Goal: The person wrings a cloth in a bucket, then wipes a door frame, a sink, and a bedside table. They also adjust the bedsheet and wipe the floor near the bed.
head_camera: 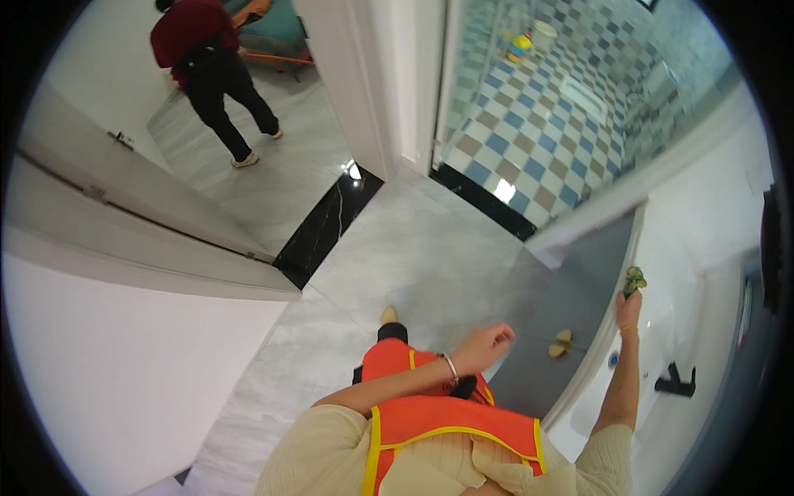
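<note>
My right hand [628,310] is stretched out over the front rim of a white washbasin [673,297]. It grips a small crumpled green-and-yellow bundle [634,281], perhaps a patterned cloth; blur hides what it is. In front of my body hangs my left hand [487,348], blurred, with its fingers loosely bent and nothing seen in it. That hand is left of the grey vanity cabinet [558,304], which has two half-round gold handles [560,344]. A black faucet [676,381] stands at the basin, right of my right forearm. I wear an orange apron [459,414] with yellow trim.
A person [211,80] in a dark red top stands in the room beyond the open door [124,180]. Black stone thresholds [329,226] mark both doorways. The tiled bathroom [533,142] holds a white bucket [544,36] and a yellow container [519,48].
</note>
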Demonstrator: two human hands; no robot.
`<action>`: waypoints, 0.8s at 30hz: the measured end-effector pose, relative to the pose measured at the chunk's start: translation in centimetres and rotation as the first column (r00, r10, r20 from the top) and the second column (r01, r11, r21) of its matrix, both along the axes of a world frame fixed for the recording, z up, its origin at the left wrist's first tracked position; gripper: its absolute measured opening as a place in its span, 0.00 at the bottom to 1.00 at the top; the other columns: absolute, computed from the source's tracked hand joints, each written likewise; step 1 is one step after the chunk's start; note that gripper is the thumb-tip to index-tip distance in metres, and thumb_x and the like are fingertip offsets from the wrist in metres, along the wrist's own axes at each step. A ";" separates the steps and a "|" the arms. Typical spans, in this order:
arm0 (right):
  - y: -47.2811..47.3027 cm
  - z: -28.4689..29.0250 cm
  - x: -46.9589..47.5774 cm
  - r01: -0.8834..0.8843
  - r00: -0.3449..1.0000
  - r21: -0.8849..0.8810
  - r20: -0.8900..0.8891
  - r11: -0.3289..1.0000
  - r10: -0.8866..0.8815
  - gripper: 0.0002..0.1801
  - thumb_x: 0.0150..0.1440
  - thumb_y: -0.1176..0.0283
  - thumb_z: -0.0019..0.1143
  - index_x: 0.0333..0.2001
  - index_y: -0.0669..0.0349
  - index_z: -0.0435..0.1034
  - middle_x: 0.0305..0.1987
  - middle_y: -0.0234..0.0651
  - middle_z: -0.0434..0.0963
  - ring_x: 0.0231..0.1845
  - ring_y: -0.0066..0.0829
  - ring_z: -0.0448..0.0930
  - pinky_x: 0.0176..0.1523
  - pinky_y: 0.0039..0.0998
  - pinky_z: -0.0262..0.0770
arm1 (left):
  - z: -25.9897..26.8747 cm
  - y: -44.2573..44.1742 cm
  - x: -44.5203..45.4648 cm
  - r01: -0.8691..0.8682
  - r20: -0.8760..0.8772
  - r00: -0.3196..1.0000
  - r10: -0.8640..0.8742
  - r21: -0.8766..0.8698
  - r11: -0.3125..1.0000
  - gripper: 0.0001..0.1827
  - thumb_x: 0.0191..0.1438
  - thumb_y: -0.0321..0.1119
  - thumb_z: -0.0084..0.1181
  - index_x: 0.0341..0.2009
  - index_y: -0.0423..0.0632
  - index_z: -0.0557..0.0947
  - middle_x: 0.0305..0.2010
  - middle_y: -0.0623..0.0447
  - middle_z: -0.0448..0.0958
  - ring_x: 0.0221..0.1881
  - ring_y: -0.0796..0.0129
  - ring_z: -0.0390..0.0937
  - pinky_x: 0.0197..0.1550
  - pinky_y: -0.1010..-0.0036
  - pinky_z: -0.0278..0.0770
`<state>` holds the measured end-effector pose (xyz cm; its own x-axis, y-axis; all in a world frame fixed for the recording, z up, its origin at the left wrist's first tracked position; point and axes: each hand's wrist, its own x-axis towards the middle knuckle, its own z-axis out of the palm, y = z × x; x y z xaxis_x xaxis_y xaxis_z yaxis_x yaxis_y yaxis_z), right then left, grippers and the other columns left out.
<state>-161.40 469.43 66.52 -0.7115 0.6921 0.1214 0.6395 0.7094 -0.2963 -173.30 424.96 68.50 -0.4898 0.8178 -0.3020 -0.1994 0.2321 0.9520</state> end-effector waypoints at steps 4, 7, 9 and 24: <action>3.6 0.6 -3.9 0.137 0.990 -0.150 0.030 0.979 -0.134 0.29 0.48 0.72 0.52 0.55 0.70 0.62 0.51 0.52 0.72 0.52 0.44 0.72 0.56 0.35 0.65 | 0.0 -1.2 -2.0 0.001 -0.037 0.999 0.003 0.088 0.996 0.12 0.57 0.33 0.49 0.45 0.44 0.73 0.31 0.52 0.75 0.32 0.68 0.72 0.36 0.72 0.72; 0.0 0.6 -0.5 0.032 0.990 -0.188 -0.127 0.982 -0.057 0.31 0.49 0.71 0.55 0.58 0.68 0.60 0.53 0.51 0.71 0.56 0.47 0.71 0.59 0.35 0.64 | 0.0 -3.4 -5.2 -0.064 -0.046 0.996 0.070 0.109 0.992 0.11 0.56 0.34 0.49 0.43 0.45 0.74 0.30 0.50 0.76 0.31 0.63 0.75 0.37 0.69 0.72; -3.7 1.0 3.8 0.102 0.994 -0.213 -0.008 0.972 -0.106 0.28 0.50 0.70 0.56 0.54 0.71 0.63 0.50 0.52 0.72 0.51 0.47 0.73 0.56 0.36 0.66 | -0.1 -4.5 -7.5 -0.109 -0.026 0.993 0.112 0.092 0.990 0.11 0.56 0.34 0.49 0.43 0.45 0.74 0.30 0.50 0.77 0.31 0.62 0.75 0.37 0.69 0.72; -12.3 -2.7 18.8 0.575 0.687 -0.078 0.587 0.814 -0.429 0.31 0.46 0.62 0.65 0.49 0.72 0.66 0.49 0.57 0.70 0.50 0.49 0.73 0.48 0.44 0.69 | 0.6 -10.8 -15.1 -0.361 0.064 0.932 0.356 0.166 0.918 0.11 0.56 0.30 0.48 0.43 0.43 0.74 0.30 0.54 0.75 0.29 0.73 0.73 0.35 0.75 0.73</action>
